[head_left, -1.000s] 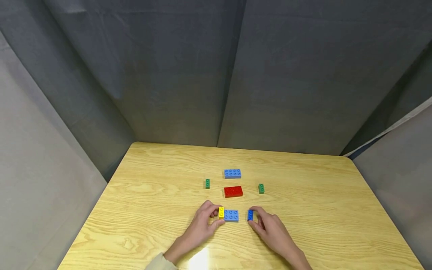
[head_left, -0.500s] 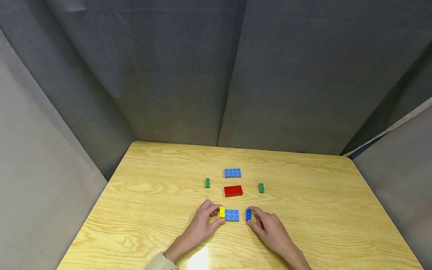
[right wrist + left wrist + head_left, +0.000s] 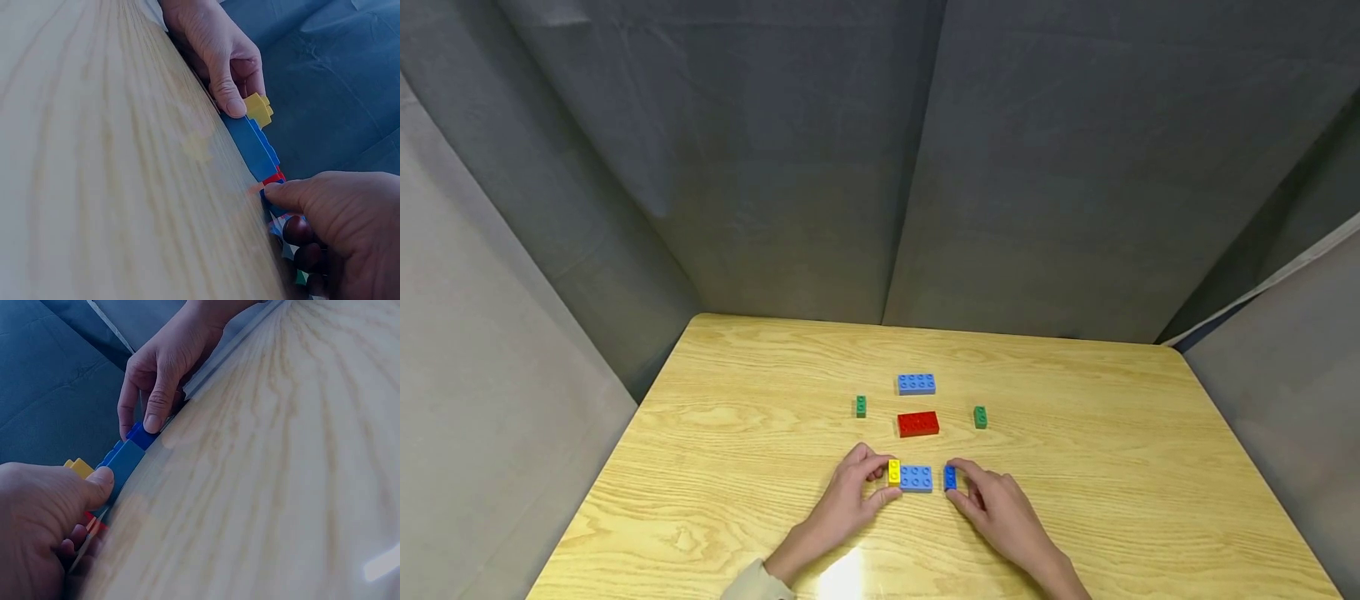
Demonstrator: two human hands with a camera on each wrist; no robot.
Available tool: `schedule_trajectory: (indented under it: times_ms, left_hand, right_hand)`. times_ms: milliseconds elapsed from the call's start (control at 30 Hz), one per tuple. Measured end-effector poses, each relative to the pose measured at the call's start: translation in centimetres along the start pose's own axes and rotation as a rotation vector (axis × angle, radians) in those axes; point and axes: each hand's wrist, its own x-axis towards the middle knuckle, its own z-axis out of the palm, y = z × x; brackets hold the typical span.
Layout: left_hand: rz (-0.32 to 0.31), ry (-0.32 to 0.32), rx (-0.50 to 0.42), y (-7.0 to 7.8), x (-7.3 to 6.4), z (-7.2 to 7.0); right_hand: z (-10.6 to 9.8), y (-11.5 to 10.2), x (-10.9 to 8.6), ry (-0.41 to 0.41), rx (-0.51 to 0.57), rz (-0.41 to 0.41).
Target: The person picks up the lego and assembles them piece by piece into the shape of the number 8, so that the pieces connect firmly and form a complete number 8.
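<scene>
In the head view, a small yellow two-stud brick (image 3: 893, 472) sits on the left end of a light blue brick (image 3: 916, 478) at the front middle of the table. My left hand (image 3: 852, 492) pinches this light blue brick at its yellow-topped end, thumb in front, fingers behind. To its right, across a narrow gap, a small dark blue two-stud brick (image 3: 951, 477) stands between the thumb and index finger of my right hand (image 3: 997, 507). The left wrist view shows the right thumb pressed on the dark blue brick (image 3: 139, 434). Each hand's curled fingers hide part of its brick.
Behind the hands lies a red brick (image 3: 918, 424), with another light blue brick (image 3: 917, 384) farther back. Small green bricks stand to the left (image 3: 861, 407) and right (image 3: 981, 417). Grey curtains (image 3: 790, 167) border the wooden table (image 3: 1120, 450) at the back and sides.
My right hand has moved slightly left with the dark blue brick, narrowing the gap to the light blue brick. My left hand and its bricks have hardly moved.
</scene>
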Motion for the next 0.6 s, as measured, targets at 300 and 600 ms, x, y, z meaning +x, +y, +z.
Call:
schedule_trajectory:
  times_ms: [300, 600]
  left_hand:
    - [0.003, -0.006, -0.001, -0.02, -0.03, -0.02]
    - [0.01, 0.001, 0.002, -0.04, -0.08, 0.0]
  right_hand:
    - [0.14, 0.06, 0.05, 0.006, -0.024, -0.015]
    - [0.23, -0.02, -0.02, 0.009, -0.045, -0.009]
